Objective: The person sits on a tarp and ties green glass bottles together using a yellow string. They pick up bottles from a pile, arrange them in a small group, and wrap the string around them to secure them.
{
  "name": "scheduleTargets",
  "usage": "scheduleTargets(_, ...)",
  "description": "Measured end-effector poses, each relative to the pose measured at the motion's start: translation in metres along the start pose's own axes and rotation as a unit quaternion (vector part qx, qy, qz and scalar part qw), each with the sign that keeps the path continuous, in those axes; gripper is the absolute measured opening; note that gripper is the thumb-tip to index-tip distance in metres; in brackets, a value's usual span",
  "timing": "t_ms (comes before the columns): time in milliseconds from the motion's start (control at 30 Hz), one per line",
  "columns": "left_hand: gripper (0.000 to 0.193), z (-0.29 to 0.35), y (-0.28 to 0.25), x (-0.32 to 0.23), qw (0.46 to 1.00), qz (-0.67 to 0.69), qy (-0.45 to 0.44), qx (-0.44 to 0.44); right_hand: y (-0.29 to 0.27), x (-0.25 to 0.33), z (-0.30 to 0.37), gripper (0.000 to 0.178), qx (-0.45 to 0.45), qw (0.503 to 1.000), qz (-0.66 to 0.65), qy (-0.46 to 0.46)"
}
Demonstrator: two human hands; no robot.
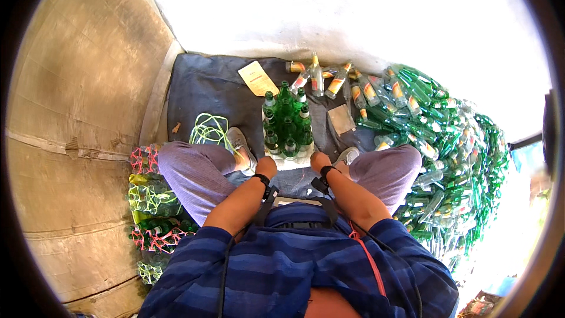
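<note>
A tight cluster of upright green glass bottles (288,123) stands between my feet on a pale, low base (297,162). My left hand (266,167) is at the base's near left corner, closed, with its knuckles toward me. At the near right corner my right hand (319,161) is closed in much the same way. The fingertips of both hands are turned away, and whatever they grip is hidden. A loose heap of yellow-green cord (210,129) lies on the dark sheet beside my left foot.
A large pile of green and clear bottles (450,159) fills the right side. Labelled clear bottles (318,79) lie at the back by the white wall. Bundles of bottles tied with pink and yellow cord (154,197) are stacked left. Cardboard pieces (341,119) rest on the dark sheet (203,85).
</note>
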State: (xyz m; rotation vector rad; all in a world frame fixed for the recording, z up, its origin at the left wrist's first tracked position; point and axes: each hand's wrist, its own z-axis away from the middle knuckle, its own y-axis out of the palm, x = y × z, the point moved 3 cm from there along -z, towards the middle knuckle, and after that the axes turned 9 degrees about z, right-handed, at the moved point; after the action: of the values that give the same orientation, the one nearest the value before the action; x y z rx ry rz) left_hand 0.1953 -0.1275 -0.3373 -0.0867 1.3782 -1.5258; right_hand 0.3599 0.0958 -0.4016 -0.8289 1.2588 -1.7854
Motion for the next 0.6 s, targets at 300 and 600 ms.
scheduleTargets(300,0.02,0.022,0.003,-0.028,0.996,-0.006,0.045,0.074,-0.036,0.045,0.025,0.022,-0.013,0.996,0.03,-0.086)
scheduleTargets(600,0.022,-0.005,0.064,-0.018,0.987,0.019,0.129,0.096,-0.021,0.038,0.027,0.024,-0.014,0.994,0.014,-0.106)
